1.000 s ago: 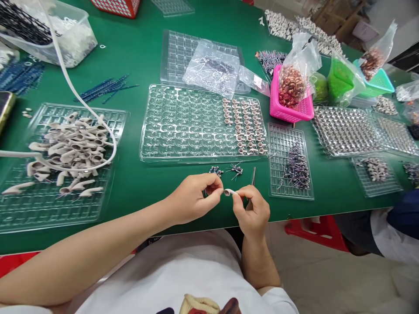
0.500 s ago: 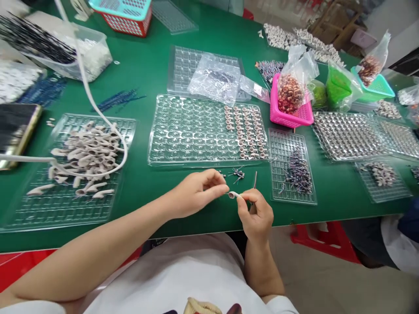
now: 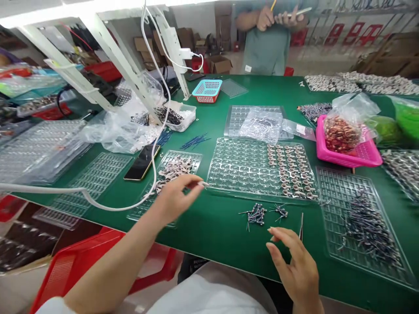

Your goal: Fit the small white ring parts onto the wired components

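My left hand (image 3: 178, 194) is over the right edge of the heaped tray, thumb and fingers closed on a small beige earpiece-shaped part (image 3: 204, 184). Its tip shows past the fingers, by the near left corner of a clear blister tray (image 3: 242, 170). Rows of similar beige parts (image 3: 291, 170) fill that tray's right side. Lower right, my right hand (image 3: 293, 264) is open, thumb and fingers apart. Tweezers (image 3: 301, 224) appear on the table just beyond it, partly hidden by the fingers. Small dark wired components (image 3: 256, 214) lie in two clusters ahead of this hand.
A heap of beige parts (image 3: 176, 168) lies on the left tray, under a looping white cable (image 3: 153, 174). A phone (image 3: 142, 163) is beside it. Right stand a pink basket (image 3: 363, 159) and a tray of wired components (image 3: 369, 226). A person (image 3: 266, 43) stands across the table.
The view has swung up and left. My right hand has let go of the beige part and opened. My left hand has moved left, with a beige part in its fingertips.
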Demonstrator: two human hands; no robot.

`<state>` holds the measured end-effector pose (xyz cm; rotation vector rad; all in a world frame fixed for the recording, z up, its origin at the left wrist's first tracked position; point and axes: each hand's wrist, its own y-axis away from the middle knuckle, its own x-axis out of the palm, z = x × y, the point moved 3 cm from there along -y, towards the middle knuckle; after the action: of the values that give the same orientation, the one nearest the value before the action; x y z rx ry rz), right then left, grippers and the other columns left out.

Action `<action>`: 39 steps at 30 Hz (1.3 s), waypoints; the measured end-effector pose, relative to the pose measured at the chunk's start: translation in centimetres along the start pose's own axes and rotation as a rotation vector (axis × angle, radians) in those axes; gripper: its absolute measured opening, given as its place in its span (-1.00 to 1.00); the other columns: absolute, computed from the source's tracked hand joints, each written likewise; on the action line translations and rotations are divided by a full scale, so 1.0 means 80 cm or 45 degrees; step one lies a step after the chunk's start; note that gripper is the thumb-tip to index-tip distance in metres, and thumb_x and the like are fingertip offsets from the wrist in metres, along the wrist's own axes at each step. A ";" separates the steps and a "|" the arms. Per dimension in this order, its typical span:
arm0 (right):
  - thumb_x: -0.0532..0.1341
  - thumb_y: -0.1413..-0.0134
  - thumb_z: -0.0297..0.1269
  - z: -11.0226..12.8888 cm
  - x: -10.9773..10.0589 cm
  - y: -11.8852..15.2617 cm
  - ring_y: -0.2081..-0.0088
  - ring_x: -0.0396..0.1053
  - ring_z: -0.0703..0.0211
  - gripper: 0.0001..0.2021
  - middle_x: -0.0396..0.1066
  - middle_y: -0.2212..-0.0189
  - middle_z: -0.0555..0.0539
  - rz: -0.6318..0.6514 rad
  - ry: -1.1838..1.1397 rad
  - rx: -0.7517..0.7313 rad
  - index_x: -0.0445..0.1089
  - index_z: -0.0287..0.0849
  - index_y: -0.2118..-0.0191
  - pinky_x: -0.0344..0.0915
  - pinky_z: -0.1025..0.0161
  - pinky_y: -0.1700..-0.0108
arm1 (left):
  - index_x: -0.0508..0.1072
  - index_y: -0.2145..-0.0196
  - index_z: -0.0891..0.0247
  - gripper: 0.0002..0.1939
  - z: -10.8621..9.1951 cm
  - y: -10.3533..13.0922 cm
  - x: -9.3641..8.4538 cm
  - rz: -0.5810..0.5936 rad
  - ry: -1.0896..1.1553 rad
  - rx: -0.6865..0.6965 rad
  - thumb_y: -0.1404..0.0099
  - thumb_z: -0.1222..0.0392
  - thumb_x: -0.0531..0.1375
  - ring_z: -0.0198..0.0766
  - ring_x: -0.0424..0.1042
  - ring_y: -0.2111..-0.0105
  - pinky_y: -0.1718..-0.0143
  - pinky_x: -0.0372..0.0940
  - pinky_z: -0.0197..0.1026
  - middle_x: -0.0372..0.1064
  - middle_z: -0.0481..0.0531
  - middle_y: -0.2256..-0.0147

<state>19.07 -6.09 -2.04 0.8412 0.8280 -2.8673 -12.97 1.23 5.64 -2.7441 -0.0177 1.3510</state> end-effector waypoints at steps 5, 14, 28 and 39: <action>0.21 -0.19 -0.45 0.003 0.003 -0.003 0.24 0.43 0.16 -0.68 0.44 0.18 -0.11 -0.018 -0.035 -0.019 0.34 -0.09 -0.06 0.42 0.16 0.20 | 0.46 0.05 0.38 -0.58 0.072 -0.026 -0.041 -0.322 -0.531 -0.050 -0.31 0.00 0.09 0.15 0.41 0.01 -0.06 0.29 0.12 0.46 0.32 0.08; 0.18 -0.21 -0.49 0.009 0.006 -0.005 0.27 0.41 0.17 -0.68 0.45 0.21 -0.11 -0.033 -0.054 0.000 0.30 -0.13 -0.05 0.39 0.14 0.21 | 0.47 0.03 0.34 -0.63 -0.068 -0.141 0.092 0.193 -0.267 0.420 -0.34 0.08 0.07 0.03 0.37 -0.01 -0.05 0.27 0.04 0.47 0.24 0.05; 0.18 -0.20 -0.47 0.011 0.006 -0.009 0.33 0.42 0.19 -0.75 0.48 0.30 -0.06 -0.081 -0.041 0.037 0.33 -0.12 0.01 0.36 0.16 0.25 | 0.54 0.36 0.30 -0.83 -0.145 -0.250 0.232 0.282 -0.280 0.100 -0.16 0.16 0.20 0.04 0.46 0.26 0.28 0.28 -0.07 0.50 0.24 0.31; 0.17 -0.20 -0.49 -0.005 -0.036 -0.004 0.21 0.43 0.16 -0.78 0.46 0.26 -0.06 -0.294 0.169 0.193 0.38 -0.10 0.08 0.38 0.19 0.16 | 0.37 0.43 0.23 -0.89 -0.166 -0.157 0.169 0.175 0.050 0.185 -0.23 0.18 0.15 -0.22 0.39 0.40 0.39 0.20 -0.19 0.46 0.06 0.41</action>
<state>21.66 -5.96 -0.68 1.0254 0.7748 -3.1378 6.13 13.44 4.03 -2.6911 0.2654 1.2735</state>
